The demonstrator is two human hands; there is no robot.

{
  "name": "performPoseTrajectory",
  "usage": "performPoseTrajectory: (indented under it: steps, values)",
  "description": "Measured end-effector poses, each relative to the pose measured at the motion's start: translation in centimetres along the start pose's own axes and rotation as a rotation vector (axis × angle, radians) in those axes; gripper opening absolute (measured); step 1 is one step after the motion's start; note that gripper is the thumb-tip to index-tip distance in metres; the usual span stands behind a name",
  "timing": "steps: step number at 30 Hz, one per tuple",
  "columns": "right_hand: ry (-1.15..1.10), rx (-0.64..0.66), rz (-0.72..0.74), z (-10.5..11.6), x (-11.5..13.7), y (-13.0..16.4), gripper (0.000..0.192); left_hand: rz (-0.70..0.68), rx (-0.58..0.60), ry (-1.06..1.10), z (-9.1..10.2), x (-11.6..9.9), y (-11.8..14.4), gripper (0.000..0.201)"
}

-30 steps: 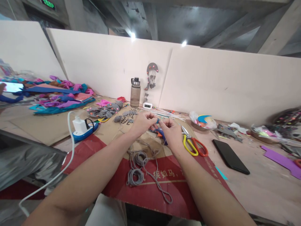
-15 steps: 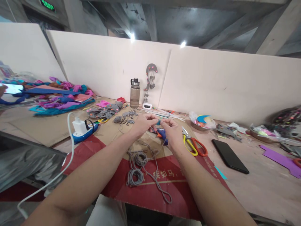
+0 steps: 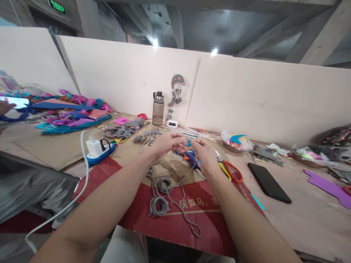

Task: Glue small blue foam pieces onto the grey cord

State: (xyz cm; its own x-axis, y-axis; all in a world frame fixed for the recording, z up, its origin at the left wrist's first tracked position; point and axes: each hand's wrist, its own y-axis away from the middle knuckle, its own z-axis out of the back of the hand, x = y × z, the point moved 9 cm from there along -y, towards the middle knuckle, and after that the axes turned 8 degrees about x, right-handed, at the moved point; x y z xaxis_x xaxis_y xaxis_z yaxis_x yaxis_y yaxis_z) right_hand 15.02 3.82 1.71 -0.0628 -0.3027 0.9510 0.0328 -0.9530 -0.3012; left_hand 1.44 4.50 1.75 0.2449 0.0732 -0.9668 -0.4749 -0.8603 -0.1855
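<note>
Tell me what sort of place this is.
Most likely a handicraft workbench in a bare concrete workshop. Coloured foam or felt scraps are heaped on the cardboard-covered table, scissors and grey cord lie by the hands, and a finished hanging ornament leans on the partition.

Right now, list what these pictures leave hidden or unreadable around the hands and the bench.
- Head view: the small blue piece pinched between left hand and right hand is too small to identify.
- The scissors: the right hand covers the yellow handle.
- The glue gun: partly behind the right hand.
- The clock: digits too small.
- The purple sheet: cut by the right edge.
</note>
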Motion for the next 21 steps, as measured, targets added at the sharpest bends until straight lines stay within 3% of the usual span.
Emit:
performPoseTrajectory:
  steps: [9, 16, 21]
  values:
    - [0.234, 0.037, 0.093, -0.7, 1.7, 0.8, 0.021, -0.062, -0.039, -0.297, 0.3, -0.4, -0.1, 0.012]
    - [0.309, 0.117, 0.197, -2.0, 1.9, 1.0, 0.031, -0.153, -0.246, -0.427, 2.5, -1.6, 0.1, 0.006]
    - [0.304, 0.134, 0.186, -2.1, 1.6, 1.0, 0.026, -0.216, -0.351, -0.448, 4.0, -2.5, 0.4, 0.005]
